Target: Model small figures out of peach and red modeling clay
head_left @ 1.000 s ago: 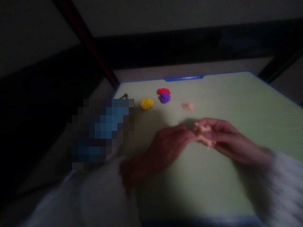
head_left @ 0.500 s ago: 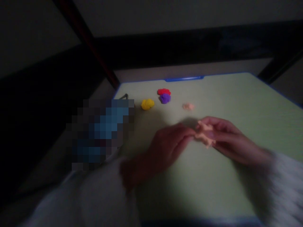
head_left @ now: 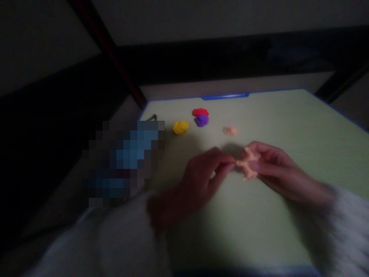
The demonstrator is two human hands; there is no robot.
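Both my hands meet over a pale green table in dim light. My right hand holds a small peach clay figure with several stubby limbs, thumb pressed on it. My left hand pinches the figure's left tip with thumb and forefinger. Both wrists wear fuzzy white sleeves.
Clay lumps lie toward the table's far edge: a yellow lump, a red lump touching a purple lump, and a small peach bit. A blurred-out blue patch sits at the table's left. A blue handle marks the far rim.
My left fingers have curled tighter into a pinch at the figure's left end. The figure has turned slightly in my right hand. The lumps have not moved.
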